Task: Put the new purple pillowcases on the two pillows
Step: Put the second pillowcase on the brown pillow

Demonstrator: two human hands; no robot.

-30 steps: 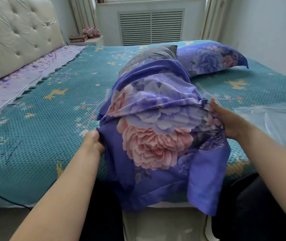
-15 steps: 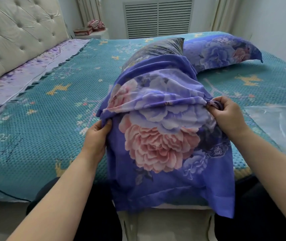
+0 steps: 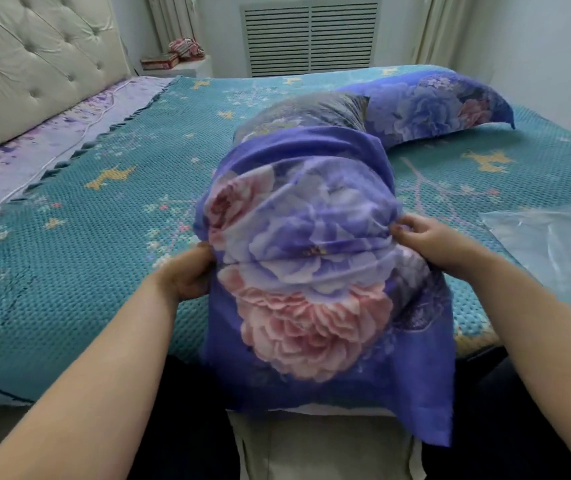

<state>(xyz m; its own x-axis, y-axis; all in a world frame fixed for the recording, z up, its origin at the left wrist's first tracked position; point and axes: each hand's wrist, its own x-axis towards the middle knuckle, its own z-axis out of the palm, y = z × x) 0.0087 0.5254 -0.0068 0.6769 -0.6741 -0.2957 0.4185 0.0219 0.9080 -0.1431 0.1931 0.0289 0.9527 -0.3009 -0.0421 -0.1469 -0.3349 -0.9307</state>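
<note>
Pillowcase (image 3: 305, 271) hiding most of pillow (image 3: 298, 110), motion-blurred

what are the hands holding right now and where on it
Both hold the purple pillowcase: left hand grips its left edge, right hand pinches its bunched right edge.

Tufted headboard (image 3: 31, 64), slatted vent (image 3: 310, 38)

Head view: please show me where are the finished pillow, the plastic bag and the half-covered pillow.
finished pillow (image 3: 426, 105), head view, its flowered top.
plastic bag (image 3: 554, 247), head view, its middle.
half-covered pillow (image 3: 305, 110), head view, its bare far end.
</note>
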